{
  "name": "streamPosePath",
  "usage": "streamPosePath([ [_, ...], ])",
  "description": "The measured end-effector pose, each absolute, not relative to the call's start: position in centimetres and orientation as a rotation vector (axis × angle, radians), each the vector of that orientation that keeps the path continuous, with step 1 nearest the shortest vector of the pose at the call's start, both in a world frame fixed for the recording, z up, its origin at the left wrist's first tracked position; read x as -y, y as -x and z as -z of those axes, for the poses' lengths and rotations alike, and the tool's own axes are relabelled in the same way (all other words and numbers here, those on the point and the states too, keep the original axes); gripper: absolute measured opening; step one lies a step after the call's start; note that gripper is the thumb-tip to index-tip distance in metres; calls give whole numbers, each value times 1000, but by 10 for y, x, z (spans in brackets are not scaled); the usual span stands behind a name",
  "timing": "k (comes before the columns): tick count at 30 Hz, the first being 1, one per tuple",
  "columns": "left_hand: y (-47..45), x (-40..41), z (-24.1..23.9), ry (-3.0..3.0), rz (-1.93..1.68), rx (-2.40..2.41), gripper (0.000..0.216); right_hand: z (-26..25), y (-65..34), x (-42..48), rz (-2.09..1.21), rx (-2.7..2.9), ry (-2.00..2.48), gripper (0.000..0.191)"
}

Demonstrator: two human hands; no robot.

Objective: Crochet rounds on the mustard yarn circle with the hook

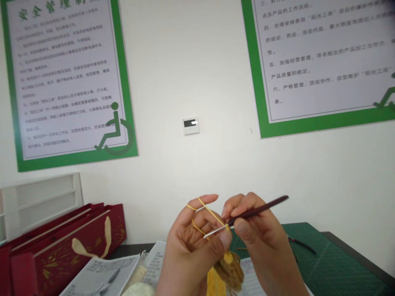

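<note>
My left hand (197, 242) pinches a crocheted piece (230, 271) of brown and yellow yarn between thumb and fingers. A strand of yellow yarn (211, 211) loops over its raised index finger and runs down to the work. My right hand (257, 230) grips a crochet hook (259, 209) by its dark red handle. The hook's thin metal shaft points left, across the yarn near my left thumb. Yellow strands (216, 283) hang below the piece, partly hidden by my left hand.
A green cutting mat (333, 250) covers the table's right side, with a dark-handled tool (304, 244) on it. Printed papers (101, 275) and red gift bags (70, 250) stand at the left. Behind is a white wall with green-framed posters (123, 82).
</note>
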State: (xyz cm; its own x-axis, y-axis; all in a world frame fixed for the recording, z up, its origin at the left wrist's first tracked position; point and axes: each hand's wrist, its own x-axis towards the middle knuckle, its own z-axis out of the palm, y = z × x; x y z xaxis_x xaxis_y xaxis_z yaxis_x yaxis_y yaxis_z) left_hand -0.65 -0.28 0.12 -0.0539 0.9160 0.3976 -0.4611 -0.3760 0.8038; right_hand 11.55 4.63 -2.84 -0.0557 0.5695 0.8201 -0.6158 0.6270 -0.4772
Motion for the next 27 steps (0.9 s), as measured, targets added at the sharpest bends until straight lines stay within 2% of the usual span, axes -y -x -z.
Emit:
streamPosePath([
  [5, 5, 4, -2, -1158, -1712, -603, 50, 31, -117, -51, -765, 1310, -35, 3],
  [14, 8, 3, -2, -1138, -1649, -620, 45, 27, -119, -49, -814, 1210, -54, 16],
  [27, 9, 2, -1, -1142, -1647, -634, 42, 23, -141, -51, -587, 1409, -106, 9],
])
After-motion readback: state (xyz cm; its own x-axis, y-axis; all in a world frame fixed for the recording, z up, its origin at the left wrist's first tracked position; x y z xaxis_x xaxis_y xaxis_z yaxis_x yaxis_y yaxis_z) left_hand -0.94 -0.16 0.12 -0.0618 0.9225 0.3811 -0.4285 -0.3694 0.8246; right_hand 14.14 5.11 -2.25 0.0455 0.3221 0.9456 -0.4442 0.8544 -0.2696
